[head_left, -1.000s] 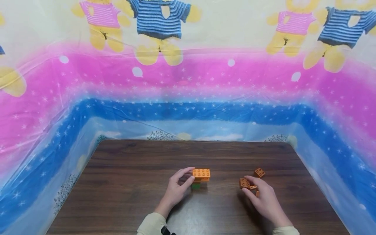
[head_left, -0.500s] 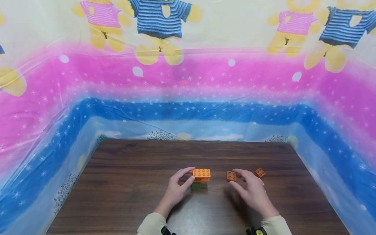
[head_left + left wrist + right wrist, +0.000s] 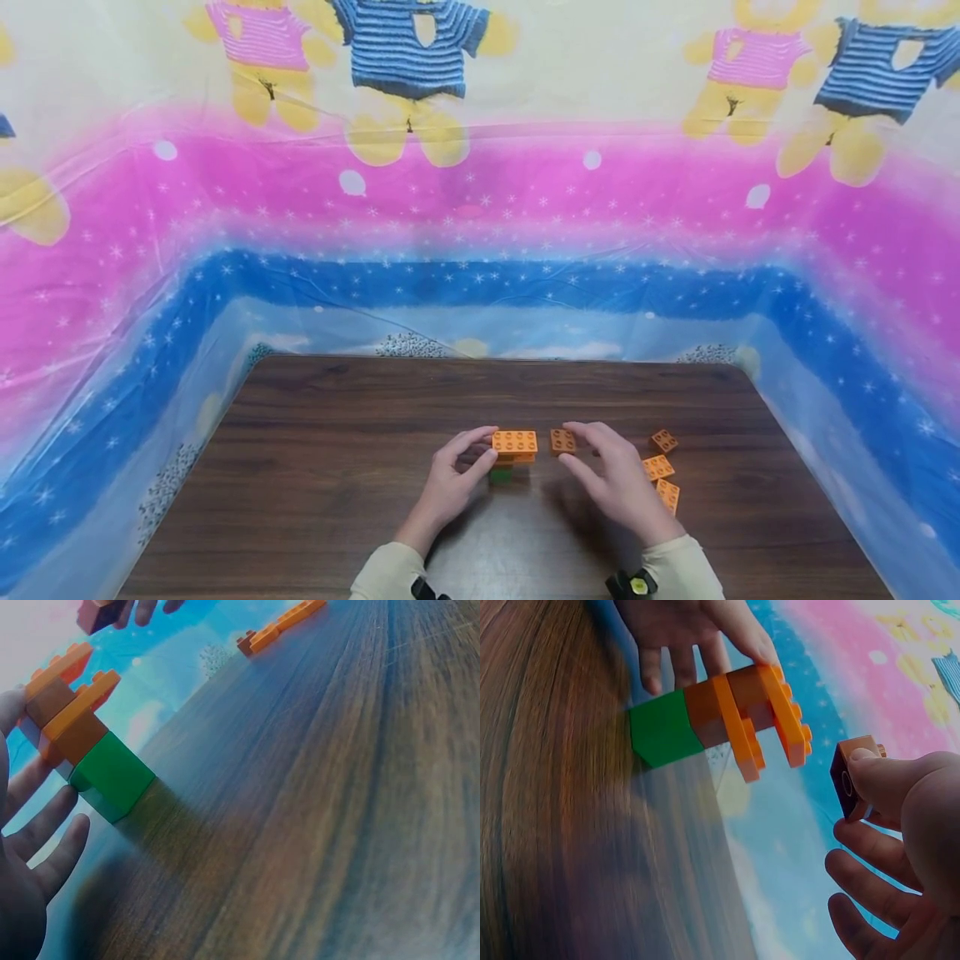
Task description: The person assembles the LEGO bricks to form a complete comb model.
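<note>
- On the dark wood-grain tabletop [image 3: 360, 417] stands an upright tower of green, brown and orange plastic bricks [image 3: 705, 712], its green block [image 3: 664, 729] at the foot and two flat orange plates [image 3: 514, 442] jutting rightward (rather top-heavy, from where I stand).
- Left of the tower, the left hand [image 3: 448, 479] pinches its upper end between thumb and finger, other fingers spread, probably as a brace, since that overhang could tip it.
- Just right of the tower, apart from it and lifted, the right hand [image 3: 621, 482] pinches a square brown plastic brick [image 3: 562, 441], studs up; gripping its sides presumably leaves top and underside free.
- Farther right of the tower lie two orange plastic pieces [image 3: 659, 467] and another square brown plastic brick [image 3: 663, 440], likely set there for easy right-hand reach.
</note>
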Motion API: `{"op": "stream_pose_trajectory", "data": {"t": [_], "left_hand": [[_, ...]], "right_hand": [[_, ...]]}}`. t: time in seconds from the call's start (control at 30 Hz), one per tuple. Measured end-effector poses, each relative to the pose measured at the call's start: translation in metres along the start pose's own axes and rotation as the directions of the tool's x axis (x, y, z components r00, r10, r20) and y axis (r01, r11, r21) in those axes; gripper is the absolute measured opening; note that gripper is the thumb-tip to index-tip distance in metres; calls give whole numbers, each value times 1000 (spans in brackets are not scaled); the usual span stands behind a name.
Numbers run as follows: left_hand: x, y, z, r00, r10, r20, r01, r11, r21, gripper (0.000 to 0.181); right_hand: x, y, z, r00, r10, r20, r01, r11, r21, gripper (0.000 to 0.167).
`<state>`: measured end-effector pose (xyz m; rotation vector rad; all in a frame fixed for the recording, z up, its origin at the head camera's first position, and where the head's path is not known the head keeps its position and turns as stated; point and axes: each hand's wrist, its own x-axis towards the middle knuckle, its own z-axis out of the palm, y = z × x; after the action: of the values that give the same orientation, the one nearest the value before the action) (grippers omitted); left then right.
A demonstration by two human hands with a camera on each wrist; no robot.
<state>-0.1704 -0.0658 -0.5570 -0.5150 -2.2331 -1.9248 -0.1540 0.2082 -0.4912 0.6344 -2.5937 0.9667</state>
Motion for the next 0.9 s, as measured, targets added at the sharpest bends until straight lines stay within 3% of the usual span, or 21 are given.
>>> {"op": "stream_pose_trajectory", "data": {"t": [0.27, 0.5, 0.9], "left_hand": [[-1, 0, 0, 1000, 4, 1, -4, 1000, 10, 35], [-1, 0, -2, 999, 32, 10, -32, 999, 8, 36], [0, -1, -1, 1000, 29, 4, -29, 1000, -1, 34]], "right_hand": [[8, -10, 5, 999, 23, 30, -24, 999, 35, 41], [18, -13, 11, 999, -3, 36, 1, 998, 57, 40], [28, -20, 28, 999, -35, 19, 34, 998, 56, 41]]}}
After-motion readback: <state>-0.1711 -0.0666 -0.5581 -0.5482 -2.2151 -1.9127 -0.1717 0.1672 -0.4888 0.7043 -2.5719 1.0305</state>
